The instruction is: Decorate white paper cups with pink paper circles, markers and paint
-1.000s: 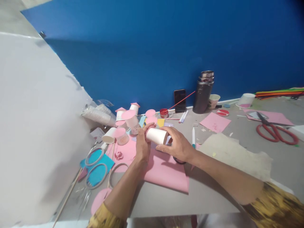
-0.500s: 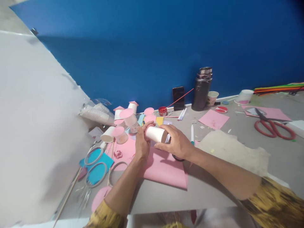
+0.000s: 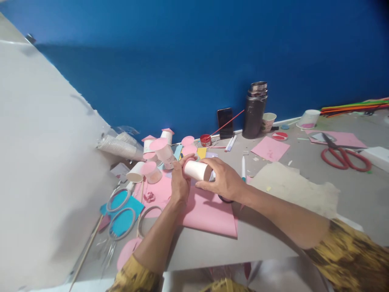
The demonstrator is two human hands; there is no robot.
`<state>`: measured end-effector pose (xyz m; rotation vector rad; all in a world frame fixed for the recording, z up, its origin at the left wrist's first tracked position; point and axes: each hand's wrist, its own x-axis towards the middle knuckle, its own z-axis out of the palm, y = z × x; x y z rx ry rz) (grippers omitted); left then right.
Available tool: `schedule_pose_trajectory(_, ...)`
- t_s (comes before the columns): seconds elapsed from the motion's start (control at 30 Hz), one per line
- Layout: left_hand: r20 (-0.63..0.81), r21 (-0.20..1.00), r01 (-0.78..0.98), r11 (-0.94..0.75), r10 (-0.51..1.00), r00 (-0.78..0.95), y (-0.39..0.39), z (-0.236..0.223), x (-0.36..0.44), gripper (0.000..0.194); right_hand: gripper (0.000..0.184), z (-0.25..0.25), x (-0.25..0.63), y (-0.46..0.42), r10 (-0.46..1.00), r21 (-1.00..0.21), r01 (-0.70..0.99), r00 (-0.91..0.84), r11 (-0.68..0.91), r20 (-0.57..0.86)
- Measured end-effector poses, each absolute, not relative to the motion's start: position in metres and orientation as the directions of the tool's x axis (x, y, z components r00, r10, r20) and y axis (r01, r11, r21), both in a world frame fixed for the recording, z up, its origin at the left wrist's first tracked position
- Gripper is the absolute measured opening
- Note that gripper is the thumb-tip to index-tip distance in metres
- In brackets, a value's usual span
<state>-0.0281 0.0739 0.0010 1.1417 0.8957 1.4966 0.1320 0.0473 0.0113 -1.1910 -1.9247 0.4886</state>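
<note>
Between my two hands a white paper cup (image 3: 197, 170) is held on its side, above folded pink paper (image 3: 209, 215). My left hand (image 3: 180, 178) presses against its left end, where a pink rim shows. My right hand (image 3: 225, 178) curls around the right end, thumb below and fingers above. Left of my left hand stand several white cups topped with pink paper discs, such as this capped cup (image 3: 164, 153). Another white cup (image 3: 135, 172) lies on its side beside them.
Large red-handled scissors (image 3: 345, 158) lie at the right, with a crumpled pale sheet (image 3: 291, 188) nearer. A dark flask (image 3: 255, 111) and a phone (image 3: 225, 123) stand by the blue wall. Grey-handled scissors (image 3: 122, 219) rest on blue paper at left, near stacked cups (image 3: 117, 147).
Both hands keep their hold on the paper cup, with almost no change in its pose. The whole scene has shifted slightly left and up as the camera turned.
</note>
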Motion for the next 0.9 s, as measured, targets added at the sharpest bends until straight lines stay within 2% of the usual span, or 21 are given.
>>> schedule_pose_trajectory(0.13,0.205,0.936,-0.281,-0.211,0.977,-0.050,0.073,0.003,-0.027,0.070,0.062,0.013,0.132,0.046,0.877,-0.658,0.587,-0.240,0.472,0.415)
schedule_pose_trajectory(0.27,0.166,0.940,-0.305,-0.154,0.986,0.015,0.073,0.008,-0.030,0.074,0.062,0.014,0.132,0.044,0.865,-0.644,0.587,-0.238,0.490,0.442)
schedule_pose_trajectory(0.37,0.195,0.937,-0.304,-0.175,0.980,0.037,0.074,0.009,-0.034,0.076,0.064,0.014,0.131,0.044,0.853,-0.643,0.578,-0.210,0.503,0.478)
schedule_pose_trajectory(0.43,0.227,0.931,-0.296,-0.214,0.974,0.011,0.075,0.009,-0.036,0.073,0.066,0.014,0.131,0.044,0.830,-0.600,0.609,-0.191,0.518,0.524)
schedule_pose_trajectory(0.6,0.195,0.924,-0.344,-0.168,0.980,0.046,0.077,0.009,-0.035,0.072,0.070,0.015,0.134,0.041,0.737,-0.375,0.740,-0.236,0.559,0.634)
schedule_pose_trajectory(0.9,0.083,0.925,-0.377,-0.036,0.991,0.109,0.081,0.015,-0.037,0.083,0.068,0.016,0.136,0.040,0.710,-0.314,0.705,-0.376,0.636,0.596)
